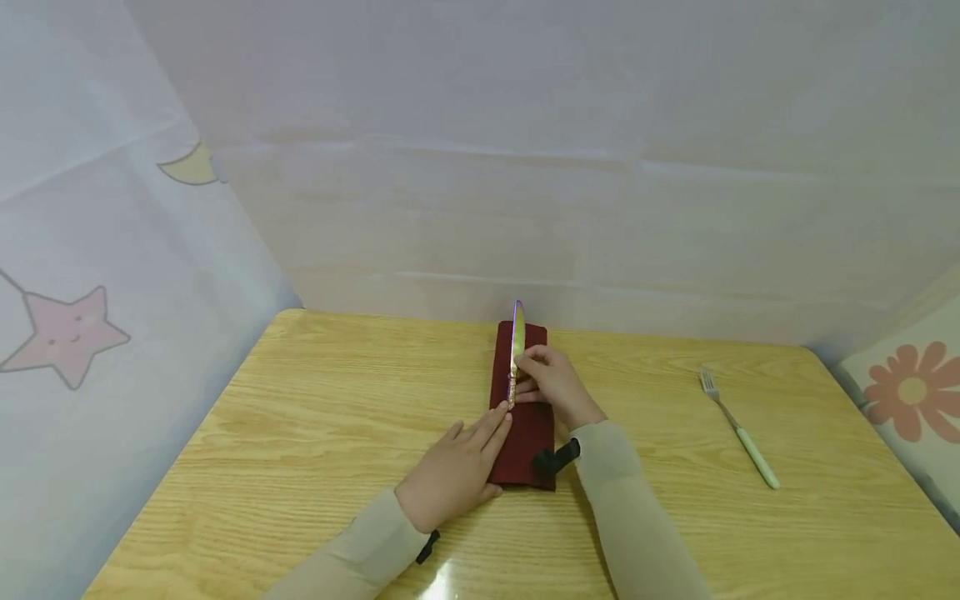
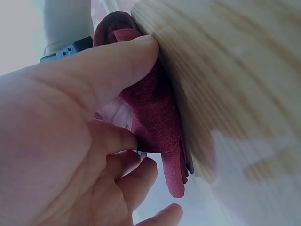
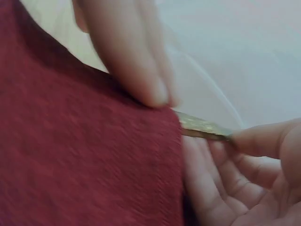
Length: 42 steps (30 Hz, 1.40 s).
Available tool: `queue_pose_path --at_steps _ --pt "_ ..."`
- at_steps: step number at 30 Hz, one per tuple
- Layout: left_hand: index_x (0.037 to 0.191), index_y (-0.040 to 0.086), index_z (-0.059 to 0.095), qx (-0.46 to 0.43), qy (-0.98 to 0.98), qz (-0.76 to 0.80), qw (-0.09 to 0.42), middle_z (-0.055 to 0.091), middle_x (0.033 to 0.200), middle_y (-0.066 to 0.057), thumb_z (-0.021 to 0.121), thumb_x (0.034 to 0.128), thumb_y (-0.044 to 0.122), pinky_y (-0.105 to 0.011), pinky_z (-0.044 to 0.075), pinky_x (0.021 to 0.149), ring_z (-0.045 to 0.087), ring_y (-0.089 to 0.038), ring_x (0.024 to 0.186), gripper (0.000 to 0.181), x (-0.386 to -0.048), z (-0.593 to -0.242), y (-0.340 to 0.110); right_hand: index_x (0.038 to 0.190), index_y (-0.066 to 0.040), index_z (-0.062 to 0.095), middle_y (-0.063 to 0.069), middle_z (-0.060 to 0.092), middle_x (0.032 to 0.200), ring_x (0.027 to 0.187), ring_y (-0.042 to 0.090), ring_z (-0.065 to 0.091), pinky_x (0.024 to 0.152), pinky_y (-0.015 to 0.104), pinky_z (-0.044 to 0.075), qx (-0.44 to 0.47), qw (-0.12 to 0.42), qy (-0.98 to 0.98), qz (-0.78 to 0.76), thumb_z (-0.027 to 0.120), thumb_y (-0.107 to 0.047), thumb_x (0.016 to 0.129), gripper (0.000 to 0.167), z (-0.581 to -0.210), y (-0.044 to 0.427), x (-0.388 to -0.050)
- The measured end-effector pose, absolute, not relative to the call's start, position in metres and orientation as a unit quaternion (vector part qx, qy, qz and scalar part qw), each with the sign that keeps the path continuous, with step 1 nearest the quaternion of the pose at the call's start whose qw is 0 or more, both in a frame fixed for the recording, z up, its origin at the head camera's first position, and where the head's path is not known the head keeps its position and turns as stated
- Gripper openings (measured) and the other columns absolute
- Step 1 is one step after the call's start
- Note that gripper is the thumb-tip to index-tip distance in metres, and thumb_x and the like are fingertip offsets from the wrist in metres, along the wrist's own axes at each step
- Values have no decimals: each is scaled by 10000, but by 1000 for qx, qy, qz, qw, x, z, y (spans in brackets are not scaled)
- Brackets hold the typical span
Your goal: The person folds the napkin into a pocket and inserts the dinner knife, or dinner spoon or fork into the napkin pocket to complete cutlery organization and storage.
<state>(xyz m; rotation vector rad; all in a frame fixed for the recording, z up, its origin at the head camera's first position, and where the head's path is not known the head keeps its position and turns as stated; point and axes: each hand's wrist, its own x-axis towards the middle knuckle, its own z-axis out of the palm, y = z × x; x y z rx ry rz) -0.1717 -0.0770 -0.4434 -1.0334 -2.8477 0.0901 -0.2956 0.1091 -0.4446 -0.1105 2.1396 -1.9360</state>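
Observation:
A folded dark red cloth napkin (image 1: 531,442) lies lengthwise on the table. My left hand (image 1: 453,471) rests along its left side, fingers nearly straight, fingertips touching the cloth beside the fold; in the left wrist view the thumb lies against the napkin's edge. With thumb and fingers my right hand (image 1: 558,387) pinches a table knife (image 1: 518,333), whose shiny blade points to the back wall and extends past the napkin's far edge. In the right wrist view the golden handle (image 3: 202,125) meets the edge of the cloth fold, and its end is hidden there.
To the right a fork (image 1: 750,450) with a pale green handle lies on the wooden table (image 1: 337,375), tines toward the back. A pale sheet wall (image 1: 465,208) stands behind the table, with printed side walls left and right.

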Motion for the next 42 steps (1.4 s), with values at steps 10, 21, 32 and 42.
queue_pose_path --at_steps 10,21,32,42 --pt "1537 -6 393 -350 -934 48 58 322 1623 -145 713 919 498 -435 481 1051 478 -226 1394 859 -173 -450 -78 1088 111 653 130 655 871 679 164 690 701 311 612 -12 198 758 -622 588 -86 1020 218 -446 117 -295" --pt "1534 -13 394 -358 -932 34 51 337 1613 -156 703 937 469 -448 484 1046 516 -246 1360 827 -174 -452 -78 985 92 696 76 676 769 672 127 713 626 256 596 -40 227 785 -575 609 -67 992 181 -446 117 -293" --pt "1536 -7 394 -366 -929 20 43 333 1616 -146 715 941 437 -452 471 1061 459 -248 1408 809 -175 -450 -78 1026 103 693 93 693 799 709 139 724 655 270 602 -48 242 782 -572 609 -86 1000 208 -446 122 -295" --pt "1550 30 391 -381 -925 -2 -1 309 1640 -92 599 1020 428 -414 394 1135 314 -207 1496 695 -176 -445 -76 756 -22 717 29 626 639 516 101 581 501 221 445 -70 208 855 -471 653 -122 976 250 -445 125 -294"
